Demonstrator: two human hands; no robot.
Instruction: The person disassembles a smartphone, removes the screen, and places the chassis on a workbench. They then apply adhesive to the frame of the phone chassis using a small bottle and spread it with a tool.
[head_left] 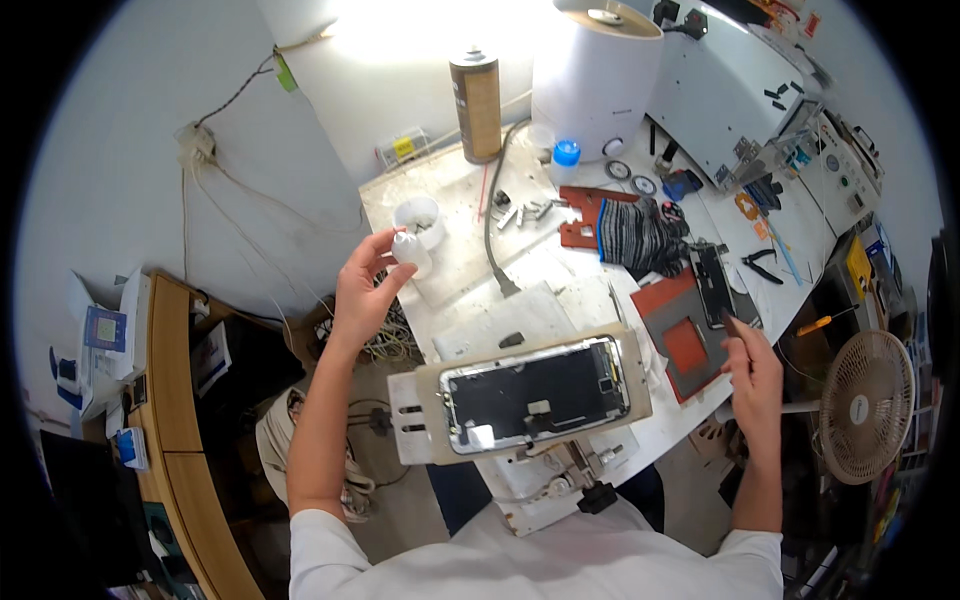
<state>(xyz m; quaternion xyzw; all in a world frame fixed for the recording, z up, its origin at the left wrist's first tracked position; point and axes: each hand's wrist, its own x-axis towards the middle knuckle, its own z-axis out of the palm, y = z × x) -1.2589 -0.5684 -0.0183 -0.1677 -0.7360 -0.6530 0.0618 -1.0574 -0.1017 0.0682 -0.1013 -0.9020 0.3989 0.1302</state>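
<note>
My left hand (368,290) is closed round a small white bottle (408,252), beside a white tub (424,215) on the bench's left side. At the right edge, my right hand (752,375) pinches a thin dark tool (734,326) whose kind I cannot make out. Its tip is close to a black phone part (711,285) on a red and grey mat (660,312). In front of me, a phone display assembly (535,393) lies in a metal frame on a clamp fixture (412,425), its dark inner side facing up.
A striped knit glove (640,235), cutters (763,267) and a screwdriver (826,320) lie to the right. Behind stand a spray can (477,110), a blue-capped bottle (566,158) and a white round appliance (595,85). A cable (489,235) crosses the bench; a fan (866,405) stands far right.
</note>
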